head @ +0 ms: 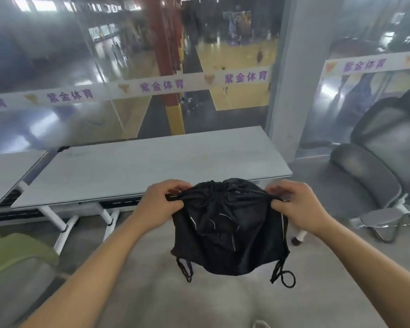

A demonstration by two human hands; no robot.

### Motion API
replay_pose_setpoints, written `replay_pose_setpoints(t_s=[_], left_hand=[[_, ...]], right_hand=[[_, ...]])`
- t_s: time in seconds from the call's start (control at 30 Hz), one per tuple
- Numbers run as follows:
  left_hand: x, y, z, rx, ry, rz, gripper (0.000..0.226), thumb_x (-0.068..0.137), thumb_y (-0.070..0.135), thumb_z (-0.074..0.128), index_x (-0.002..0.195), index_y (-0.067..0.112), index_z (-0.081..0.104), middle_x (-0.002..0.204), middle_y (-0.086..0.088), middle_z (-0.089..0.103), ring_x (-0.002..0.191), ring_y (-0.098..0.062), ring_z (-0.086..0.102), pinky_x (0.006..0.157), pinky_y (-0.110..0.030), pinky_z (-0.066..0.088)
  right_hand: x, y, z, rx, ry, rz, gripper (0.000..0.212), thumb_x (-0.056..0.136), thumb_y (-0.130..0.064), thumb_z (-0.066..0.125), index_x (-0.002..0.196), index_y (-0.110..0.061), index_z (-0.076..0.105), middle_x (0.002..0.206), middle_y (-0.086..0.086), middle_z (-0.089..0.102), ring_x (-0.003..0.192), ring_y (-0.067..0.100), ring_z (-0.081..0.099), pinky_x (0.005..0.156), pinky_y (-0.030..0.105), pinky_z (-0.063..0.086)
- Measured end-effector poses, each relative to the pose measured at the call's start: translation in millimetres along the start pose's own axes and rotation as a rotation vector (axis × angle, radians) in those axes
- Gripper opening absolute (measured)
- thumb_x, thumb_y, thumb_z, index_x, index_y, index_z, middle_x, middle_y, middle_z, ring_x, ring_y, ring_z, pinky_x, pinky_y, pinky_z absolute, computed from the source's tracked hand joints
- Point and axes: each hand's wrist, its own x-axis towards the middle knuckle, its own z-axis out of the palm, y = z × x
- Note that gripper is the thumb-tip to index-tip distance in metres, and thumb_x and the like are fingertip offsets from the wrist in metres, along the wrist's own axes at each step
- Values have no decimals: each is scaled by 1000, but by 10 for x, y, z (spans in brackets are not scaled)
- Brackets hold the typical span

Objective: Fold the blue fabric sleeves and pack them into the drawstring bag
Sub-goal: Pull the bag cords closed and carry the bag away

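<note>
A black drawstring bag (pixel 227 235) hangs in the air in front of me, below the near edge of the table. Its mouth is gathered tight at the top. My left hand (pixel 162 204) pinches the bag's top left corner and cord. My right hand (pixel 294 203) pinches the top right corner and cord. Cord loops dangle from both bottom corners. No blue fabric sleeves show anywhere; the bag's inside is hidden.
A long grey table (pixel 152 166) stands ahead against a glass wall overlooking a sports hall. A grey mesh office chair (pixel 374 166) is at the right. A green seat (pixel 12 252) sits at the lower left. A grey pillar (pixel 301 79) rises behind the table's right end.
</note>
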Motion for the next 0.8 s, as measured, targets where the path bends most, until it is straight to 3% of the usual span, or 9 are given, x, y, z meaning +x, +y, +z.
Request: replay_pose_setpoints(t_s=[0.07,0.2,0.3,0.47,0.6,0.7,0.8], left_hand=[[446,56,-45,26,54,-19,49,78,-5,65,97,40,70,100,17,73,96,2,65,84,-16,48],[1285,135,-250,69,186,-37,50,77,-7,66,95,40,71,98,17,74,95,0,66,83,-15,48],[1888,153,-484,85,267,-25,50,77,-8,65,95,39,70,97,12,75,95,-5,67,84,-18,49],[2798,102,-926,63,340,6,46,82,-2,67,90,43,70,86,33,70,85,10,64,74,-16,51],[3485,-105,-1292,-32,387,67,47,82,-4,65,84,43,71,88,22,72,83,2,65,67,-23,60],[3972,-442,-1479,-81,323,25,43,83,-2,64,86,40,73,98,8,73,87,-2,66,64,-26,61],[4426,-937,-1487,-24,233,-39,38,83,1,65,91,37,75,93,8,73,89,-13,68,72,-31,62]], right_hand=[[560,55,-106,8,-24,-30,40,72,7,69,83,-31,73,85,-11,74,86,11,66,81,21,50],[1683,83,-234,34,-70,-84,34,73,0,68,81,-33,73,86,-19,72,82,9,65,79,32,52],[2440,-5,-209,67,-49,-137,29,70,-9,66,76,-37,72,83,-20,71,77,8,63,78,33,52],[3555,-152,-46,74,-25,-218,46,79,-2,69,73,-48,70,77,-27,70,80,15,65,76,31,51],[4289,-278,193,80,23,-233,60,78,0,69,70,-59,69,75,-31,69,71,0,61,77,24,51],[4808,-223,463,80,46,-191,51,77,1,68,69,-48,73,74,-24,72,68,0,64,72,21,53],[5193,57,822,58,39,-77,41,75,8,65,73,-33,74,68,-15,73,65,3,66,68,22,55]])
